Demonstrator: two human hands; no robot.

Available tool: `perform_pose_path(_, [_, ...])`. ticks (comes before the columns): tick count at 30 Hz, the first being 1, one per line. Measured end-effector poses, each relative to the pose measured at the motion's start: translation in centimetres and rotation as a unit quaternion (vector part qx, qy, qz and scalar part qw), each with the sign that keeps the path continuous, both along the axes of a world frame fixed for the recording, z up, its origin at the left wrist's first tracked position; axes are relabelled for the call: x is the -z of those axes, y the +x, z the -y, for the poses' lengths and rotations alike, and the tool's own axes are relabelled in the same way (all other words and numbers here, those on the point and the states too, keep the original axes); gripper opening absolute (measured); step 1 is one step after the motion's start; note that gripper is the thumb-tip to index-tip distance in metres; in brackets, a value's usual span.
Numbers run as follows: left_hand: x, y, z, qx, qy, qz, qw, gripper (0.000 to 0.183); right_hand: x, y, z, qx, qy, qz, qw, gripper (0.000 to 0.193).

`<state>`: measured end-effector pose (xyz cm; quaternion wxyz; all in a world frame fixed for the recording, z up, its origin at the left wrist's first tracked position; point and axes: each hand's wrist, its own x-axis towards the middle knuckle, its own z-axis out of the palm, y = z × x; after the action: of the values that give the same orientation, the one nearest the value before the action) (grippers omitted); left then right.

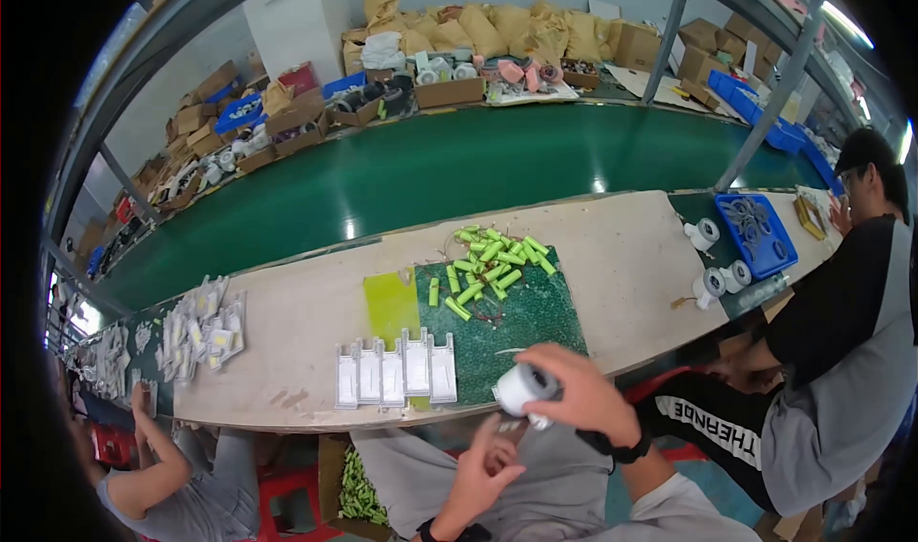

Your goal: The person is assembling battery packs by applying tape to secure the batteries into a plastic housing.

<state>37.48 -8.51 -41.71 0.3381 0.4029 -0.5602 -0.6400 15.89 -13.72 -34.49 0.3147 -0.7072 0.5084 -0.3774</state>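
Observation:
Over the table's front edge, my right hand [588,394] grips a white round housing [516,387] with a dark ring at one end. Just below it is my left hand [483,470], palm partly turned up, fingers bent and thumb apart; I make out nothing held in it. White flat plastic trays [393,378] stand in a row to the left of the hands. Beyond, a heap of green cylindrical battery cells [492,265] with thin wires lies on a dark green mat [535,317]. A yellow-green sheet [387,303] lies beside that mat.
More white housings [708,286] and a blue tray [758,236] of grey rings are at the right, near a seated co-worker [841,322]. Piled white plastic parts [201,327] lie left, by another person [191,475]. A green conveyor belt [430,160] runs behind; a box of green cells [359,489] sits below.

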Motion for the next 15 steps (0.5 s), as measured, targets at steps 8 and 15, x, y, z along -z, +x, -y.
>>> perform_pose_path(8, [-4.7, 1.2, 2.5, -0.152, -0.394, 0.081, 0.903, 0.014, 1.3, 2.2, 1.3, 0.007, 0.025, -0.018, 1.0, 0.045])
perform_pose_path(15, [-4.7, 4.5, 3.6, -0.056, -0.308, 0.075, 0.947, 0.011, 4.3, 0.2, 9.3, -0.061, -0.168, -0.308, 0.935, 0.016])
